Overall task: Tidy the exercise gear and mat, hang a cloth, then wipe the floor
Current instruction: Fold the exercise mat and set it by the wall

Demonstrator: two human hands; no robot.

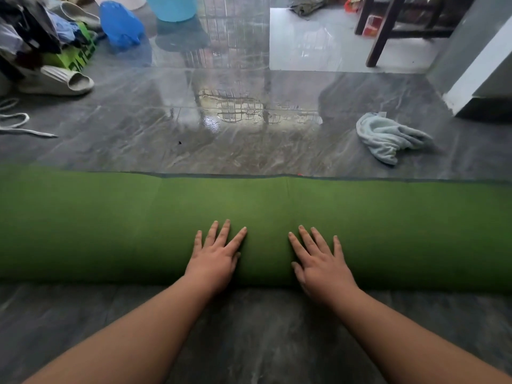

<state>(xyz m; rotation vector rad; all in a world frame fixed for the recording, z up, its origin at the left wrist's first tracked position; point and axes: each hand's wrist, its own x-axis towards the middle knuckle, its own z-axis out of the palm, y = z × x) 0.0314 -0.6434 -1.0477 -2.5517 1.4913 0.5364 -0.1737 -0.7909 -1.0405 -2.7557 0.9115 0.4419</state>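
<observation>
Head view shows our left hand (214,254) and right hand (318,261) laid flat on top of the mat (388,231), palms down, fingers straight and slightly spread, gripping nothing. The two hands sit near each other at the middle of the roll.

Handling, as we judge it:
- The mat is a rolled sheet, soft and compliant. It will give under the palms and not resist like a rigid tube.
- The roll looks thick and long, so we expect it to be bulky but not heavy.
- The surface looks matt and finely textured, so the palms should hold on it without slipping.
- The floor (249,342) is glossy, with a wet patch (238,112) beyond the mat. The roll may slide there and not turn.
- A loose roll can spring open or telescope at the ends. Whether the outer edge is secured, we cannot tell.

Where to take hold:
- For rolling, we press with flat palms, hands set wider apart to keep the ends even.
- For lifting, we reach around or under the roll near the middle.

Appearance and position: the mat is plain green, with faint vertical seams or creases. It lies across the whole view on the dark marbled floor, just ahead of our forearms. Both ends run out of frame. A pale cloth (388,138) lies crumpled on the floor beyond it to the right, apart from the mat.
</observation>
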